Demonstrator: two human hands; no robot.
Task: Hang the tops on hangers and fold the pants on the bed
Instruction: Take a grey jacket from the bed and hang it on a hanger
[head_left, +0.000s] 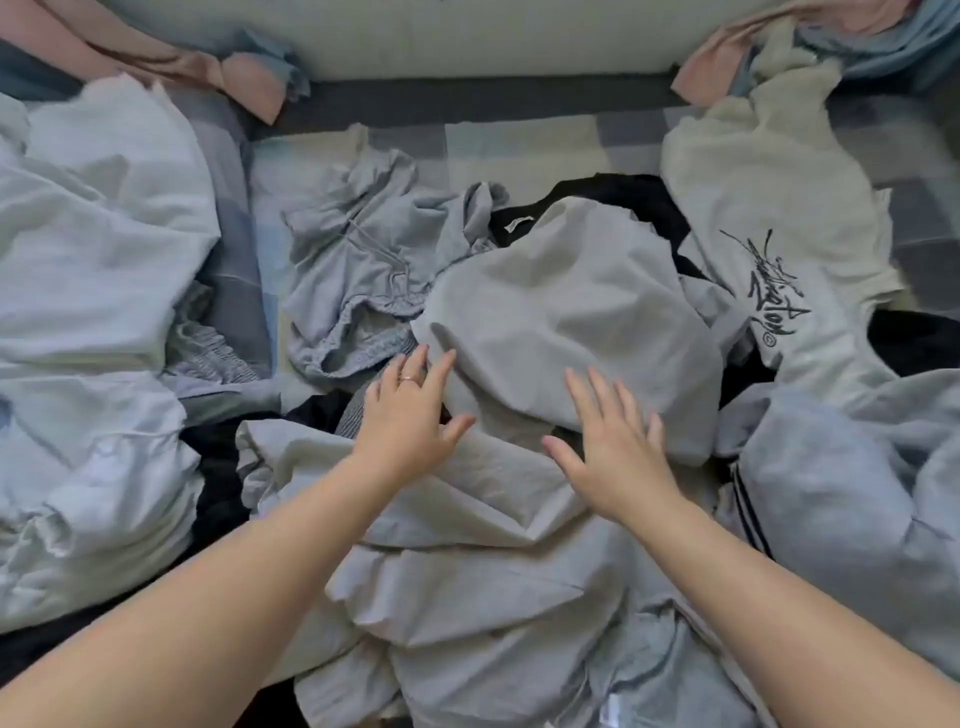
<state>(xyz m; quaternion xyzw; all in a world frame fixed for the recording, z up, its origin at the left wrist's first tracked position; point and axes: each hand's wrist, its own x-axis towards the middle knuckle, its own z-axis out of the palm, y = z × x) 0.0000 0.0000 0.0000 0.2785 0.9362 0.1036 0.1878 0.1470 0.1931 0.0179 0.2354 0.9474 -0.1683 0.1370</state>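
Note:
A heap of clothes covers the bed. On top in the middle lies a light grey garment (566, 317). My left hand (410, 415), with a ring on one finger, reaches over its left edge with fingers spread. My right hand (613, 447) hovers over or rests on its near edge, fingers straight and spread. Neither hand holds anything. Grey drawstring pants (358, 265) lie crumpled behind my left hand. A black garment (623, 197) shows under the grey one. A white top with black script print (769, 244) lies at the right. No hanger is in view.
Pale blue and white clothes (98, 291) are piled at the left, grey ones (857, 499) at the right and more grey cloth (493, 597) near me. Pink fabric (228, 78) lies at the far left and far right. The checked bedsheet (519, 140) shows at the back.

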